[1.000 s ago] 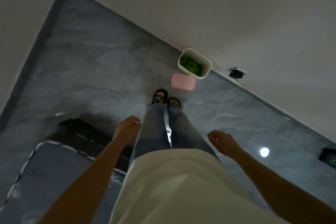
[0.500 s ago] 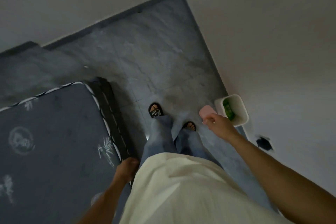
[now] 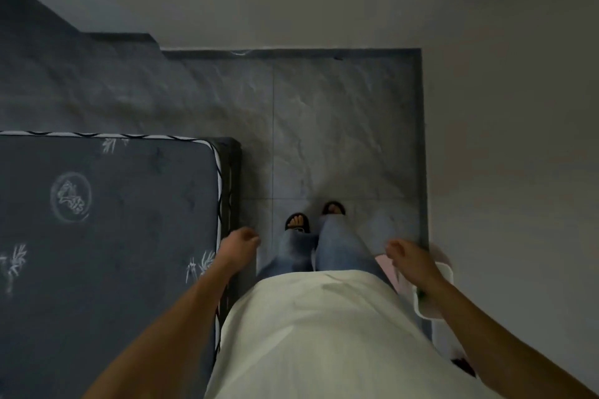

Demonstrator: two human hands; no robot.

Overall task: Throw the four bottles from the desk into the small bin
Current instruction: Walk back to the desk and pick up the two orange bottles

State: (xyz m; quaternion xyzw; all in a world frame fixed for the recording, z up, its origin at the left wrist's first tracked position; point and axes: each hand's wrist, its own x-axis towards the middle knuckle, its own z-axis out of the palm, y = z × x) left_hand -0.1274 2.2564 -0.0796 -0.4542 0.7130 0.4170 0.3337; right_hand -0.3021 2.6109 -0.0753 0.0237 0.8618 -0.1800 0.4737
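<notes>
Two hands in my head view and neither one's carrying anything: left hand (image 3: 241, 244) hangs loosely curled over the corner of the mattress (image 3: 107, 236), right hand (image 3: 411, 261) is also half-curled with fingers bent, nothing in it, hovering just above the small bin (image 3: 449, 272). That bin's a white, rounded-rectangle tub sitting on the floor tight against the wall on the right, mostly hidden behind the right forearm. All I can see inside it is a little patch of green (image 3: 421, 294) by the wrist, which I take to be a bottle, but can't tell how many are in there. Pink lid-shaped thing (image 3: 387, 266) lies flat just beside the bin, half under the hand. Floor (image 3: 340, 126) is grey stone-look tile, glossy, with visible grout lines. Mattress is dark grey quilted fabric with pale leaf prints, a round logo and striped piping round the edge. Person's in a cream top, blue jeans and black sandals (image 3: 297, 222).
</notes>
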